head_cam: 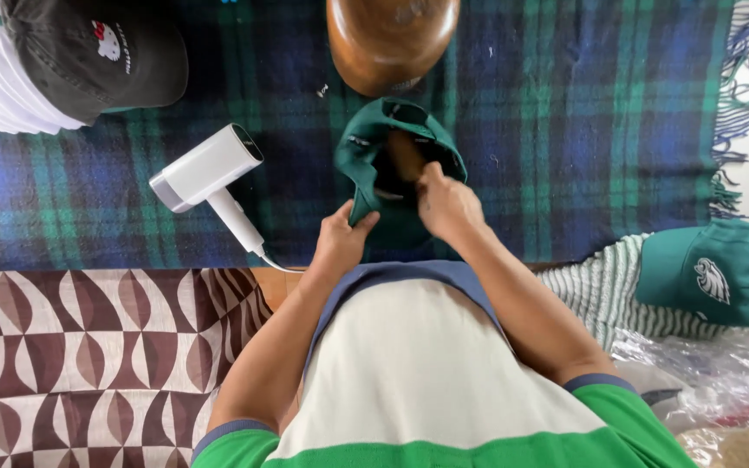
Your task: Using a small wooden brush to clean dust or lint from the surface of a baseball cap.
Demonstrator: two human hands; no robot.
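The green cap [396, 165] lies upside down on the plaid blanket [565, 130], in the middle of the scene and just far of the person's body, its opening turned up. Its long axis runs near to far, with the brim at the near left and the crown toward the wooden form [392, 39] beyond it.

The left hand [340, 243] has its grip closed on the near left edge of the cap, thumb on top pinching the cloth. The right hand [446, 204] sits at the cap's near right rim with its fingers curled over and into the opening, apparently holding the inner band; how tightly is hard to tell.

Both hands meet the cap from the near side, the right reaching a little farther in.

A white handheld steamer [210, 169] lies to the left, nozzle pointing far right, apart from the cap.
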